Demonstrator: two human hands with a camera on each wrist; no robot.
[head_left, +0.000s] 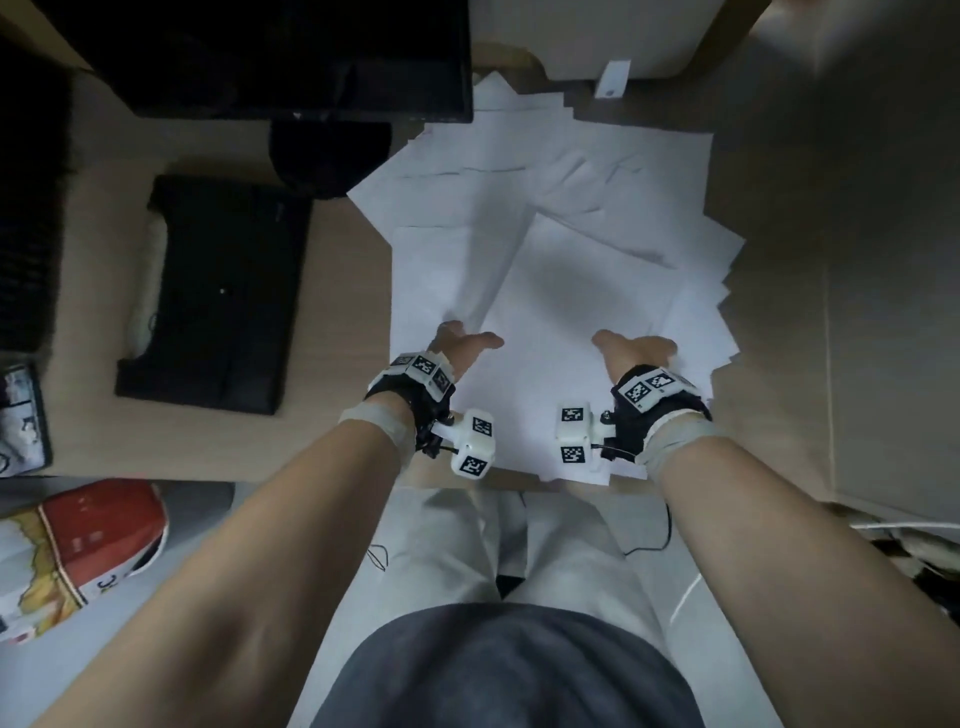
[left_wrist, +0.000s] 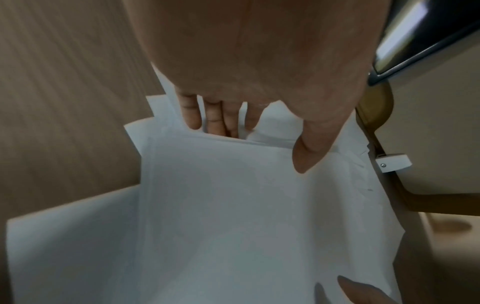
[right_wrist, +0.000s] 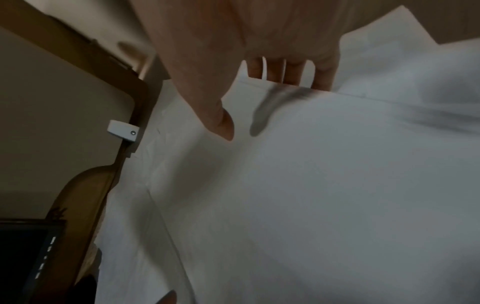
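Note:
Several white paper sheets (head_left: 519, 171) lie fanned over a wooden desk (head_left: 343, 322). One top sheet (head_left: 566, 291) lies between my hands. My left hand (head_left: 467, 340) is at its left edge. In the left wrist view its fingers (left_wrist: 193, 115) tuck behind the sheet's (left_wrist: 233, 205) edge, and the thumb (left_wrist: 306, 156) lies on top. My right hand (head_left: 636, 345) is at the right edge. In the right wrist view its fingers (right_wrist: 275, 72) reach past the sheet's (right_wrist: 337, 164) edge. The thumb (right_wrist: 223, 121) hovers above the paper and casts a shadow on it.
A black monitor (head_left: 270, 57) and its round foot (head_left: 327, 156) stand at the back left. A black tray-like object (head_left: 218, 296) lies left of the papers. A white tag (head_left: 615, 78) sits at the back. A red-and-white bag (head_left: 88, 540) and cables (head_left: 649, 545) lie below the desk's near edge.

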